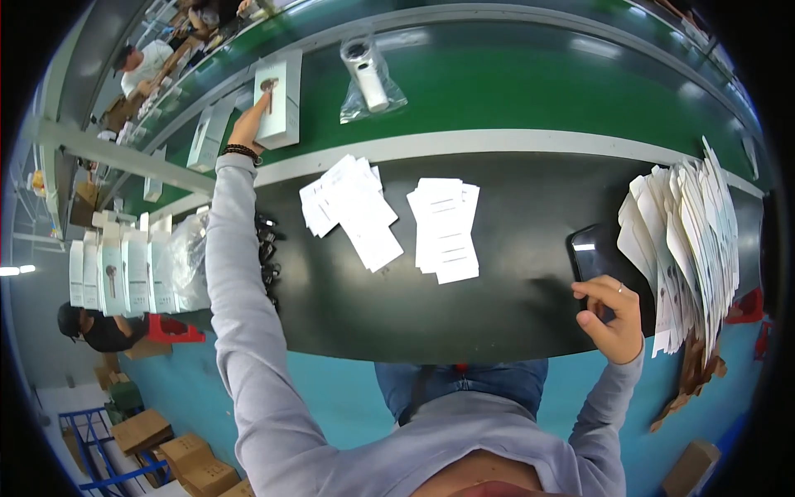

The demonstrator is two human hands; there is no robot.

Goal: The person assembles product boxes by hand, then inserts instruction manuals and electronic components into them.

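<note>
From above, the left hand reaches out to the green conveyor belt and grips a white box standing there — fingers closed along its near edge — while the right hand, fingers half curled, touches a dark phone on the black table beside a stack of flat cartons.

Matt white cardboard box under left hand. Glossy green belt, reflecting lamps. Clear crinkled plastic bag around smooth white plastic device. Matt black worktop. Thin white paper leaflets. Glossy black phone at right hand. Grey cloth sleeves.
</note>
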